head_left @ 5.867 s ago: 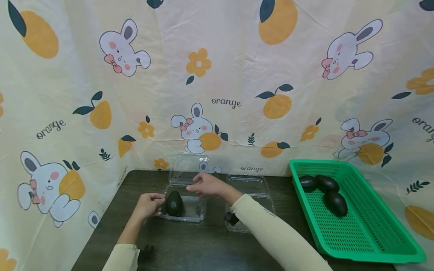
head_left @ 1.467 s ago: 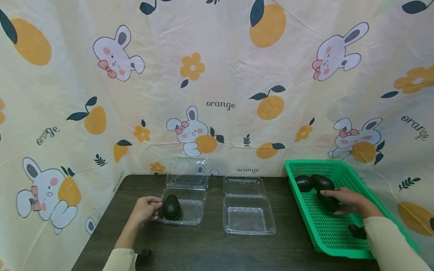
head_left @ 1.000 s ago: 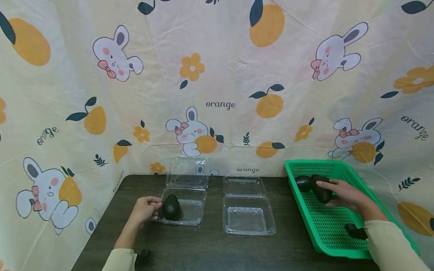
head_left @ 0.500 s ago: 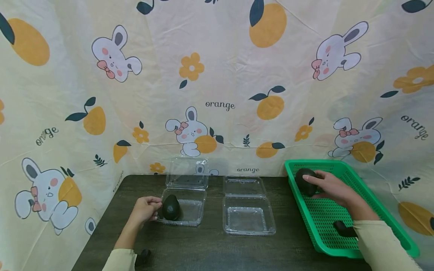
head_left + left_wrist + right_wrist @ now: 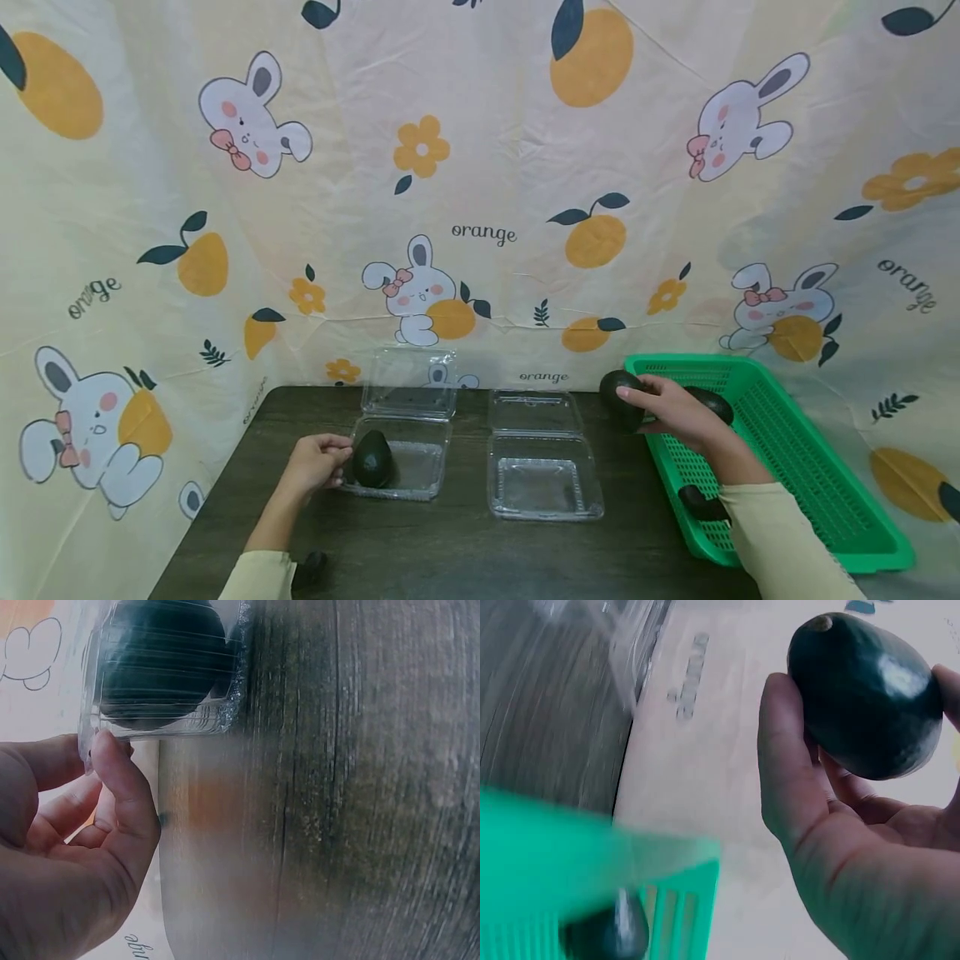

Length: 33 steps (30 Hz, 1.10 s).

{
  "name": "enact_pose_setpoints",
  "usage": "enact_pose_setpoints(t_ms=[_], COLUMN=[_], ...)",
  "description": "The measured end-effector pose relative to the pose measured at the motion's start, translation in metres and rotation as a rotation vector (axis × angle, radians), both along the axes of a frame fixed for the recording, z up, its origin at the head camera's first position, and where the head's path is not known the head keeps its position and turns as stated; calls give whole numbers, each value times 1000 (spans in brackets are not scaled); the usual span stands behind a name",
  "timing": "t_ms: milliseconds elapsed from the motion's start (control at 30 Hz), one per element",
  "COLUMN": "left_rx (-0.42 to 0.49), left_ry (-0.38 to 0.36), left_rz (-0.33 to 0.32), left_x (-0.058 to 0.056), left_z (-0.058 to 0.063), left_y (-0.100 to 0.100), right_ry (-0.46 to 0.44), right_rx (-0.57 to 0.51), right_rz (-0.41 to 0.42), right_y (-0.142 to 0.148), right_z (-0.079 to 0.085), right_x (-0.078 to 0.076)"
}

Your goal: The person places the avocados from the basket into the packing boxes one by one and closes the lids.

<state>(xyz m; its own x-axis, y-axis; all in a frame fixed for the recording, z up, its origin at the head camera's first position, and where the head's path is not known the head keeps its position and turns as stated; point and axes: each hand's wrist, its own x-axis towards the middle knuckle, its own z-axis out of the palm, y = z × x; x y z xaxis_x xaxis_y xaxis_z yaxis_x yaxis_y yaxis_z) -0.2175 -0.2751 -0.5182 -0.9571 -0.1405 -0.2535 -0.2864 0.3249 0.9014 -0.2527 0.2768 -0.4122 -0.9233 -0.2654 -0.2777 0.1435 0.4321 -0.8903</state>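
My right hand (image 5: 651,403) grips a dark avocado (image 5: 615,390) in the air over the left rim of the green basket (image 5: 795,467); the right wrist view shows the same avocado (image 5: 866,694) between thumb and fingers (image 5: 787,757). My left hand (image 5: 330,460) holds the left edge of an open clear clamshell box (image 5: 420,471) with one avocado (image 5: 372,458) standing inside. In the left wrist view my thumb (image 5: 120,787) is on that box's corner (image 5: 225,720). A second clear box (image 5: 543,487) lies open and empty between the hands.
Another avocado (image 5: 711,403) lies in the basket behind my right hand. The dark wooden table (image 5: 450,550) is walled by a printed cloth with rabbits and oranges (image 5: 480,208) at the back and sides. Both box lids stand open toward the back.
My right hand left the first box, reached into the basket, took an avocado and has lifted it left over the basket rim. My left hand has stayed on the first box.
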Motion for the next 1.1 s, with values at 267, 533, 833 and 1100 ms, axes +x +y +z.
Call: enact_pose_setpoints(t_ms=[267,533,833,1100], left_rx=[3,10,6,5], left_ry=[-8,-10,2,3], left_rz=[-1,-3,-9,-10], left_x=[-1,-1,-2,-2], left_z=[0,-3,-3,-1], left_y=[0,0,-3,-1], right_ry=[-8,-28,-80,-152], right_rx=[-164,-268,-309,-313], right_rz=[74,132,178,173], right_y=[-39,-78,-130,-182], right_z=[-5,-13,-22,-27], right_x=[-13,-27,-38,-40])
